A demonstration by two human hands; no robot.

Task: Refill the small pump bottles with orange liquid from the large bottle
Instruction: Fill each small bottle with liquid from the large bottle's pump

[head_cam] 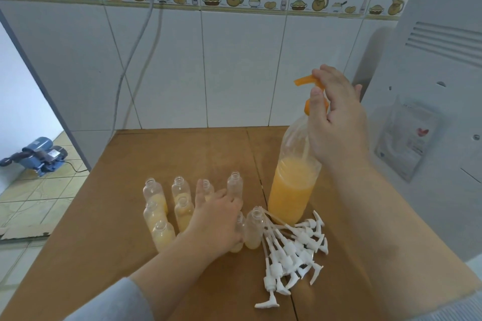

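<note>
About nine small bottles (160, 234); one large bottle (290, 190)

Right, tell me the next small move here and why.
Probably bring one open small bottle under the orange pump spout. The right hand already grips the pump on the large bottle, which holds orange liquid. The left hand rests among the uncapped small bottles, whose white pump tops lie beside them.

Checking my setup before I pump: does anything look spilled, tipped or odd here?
No spill or tipped bottle shows. The white pump heads lie in a loose heap on the table, leaving the small bottles uncapped.
</note>
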